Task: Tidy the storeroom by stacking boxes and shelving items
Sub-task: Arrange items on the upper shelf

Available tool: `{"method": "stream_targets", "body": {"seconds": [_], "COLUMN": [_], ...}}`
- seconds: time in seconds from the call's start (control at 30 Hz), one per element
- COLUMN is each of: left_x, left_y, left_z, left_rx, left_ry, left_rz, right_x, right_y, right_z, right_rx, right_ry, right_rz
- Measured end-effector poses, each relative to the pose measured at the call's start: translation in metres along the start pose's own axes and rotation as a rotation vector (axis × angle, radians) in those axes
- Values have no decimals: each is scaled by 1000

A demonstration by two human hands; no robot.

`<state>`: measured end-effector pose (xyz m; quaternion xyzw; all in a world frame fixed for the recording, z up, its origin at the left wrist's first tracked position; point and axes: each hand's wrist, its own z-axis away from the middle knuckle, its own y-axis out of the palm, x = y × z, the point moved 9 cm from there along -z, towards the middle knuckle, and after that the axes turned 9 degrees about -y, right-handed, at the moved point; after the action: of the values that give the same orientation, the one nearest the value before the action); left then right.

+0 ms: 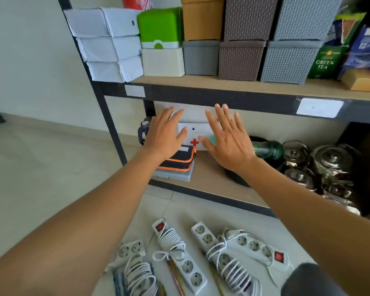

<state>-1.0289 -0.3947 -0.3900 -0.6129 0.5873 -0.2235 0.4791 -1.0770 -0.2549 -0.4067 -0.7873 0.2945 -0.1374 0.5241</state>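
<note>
Both my bare arms reach forward into a dark metal rack with wooden shelf boards (212, 180). My left hand (165, 135) and my right hand (226, 142) are flat, fingers straight and spread, holding nothing. Between them, at the far side of the lower shelf, stands a white box with a red cross (198, 133); I cannot tell whether I touch it. Under my left hand a black pouch with orange zips (179, 160) lies on a flat grey plastic case (173, 176). To the right are a green bottle (267, 149) and shiny lidded metal pots (329, 163). Near me, white power strips wrapped in their cords (179, 253) lie on the pale tiled floor (41, 167).
</note>
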Motion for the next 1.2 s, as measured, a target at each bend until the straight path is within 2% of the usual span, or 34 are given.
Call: {"method": "stream_targets", "body": {"seconds": [0.17,0.53,0.63,0.7,0.83,0.97,1.1,1.2], "left_x": [26,90,110,120,131,148,159,161], "left_y": [16,61,74,82,112,149,180,202], "left_z": [38,155,191,219,273,322,367,399], "left_rx": [23,93,100,107,190,297,352,427], "left_ry": [-15,-296,-440,-553,-726,-855,-1077,-1196], "left_rz": [-43,57,59,62,66,22,68,66], "right_x": [20,82,100,111,129,142,150,152], "right_y": [24,99,144,164,183,215,236,259], "right_z": [39,105,139,148,152,173,187,192], "right_rx": [16,132,314,411,462,610,732,764], "right_ry": [37,43,106,75,-15,-93,-117,-145], "right_rz": [-126,-335,-400,-404,-422,-395,-410,-386]}}
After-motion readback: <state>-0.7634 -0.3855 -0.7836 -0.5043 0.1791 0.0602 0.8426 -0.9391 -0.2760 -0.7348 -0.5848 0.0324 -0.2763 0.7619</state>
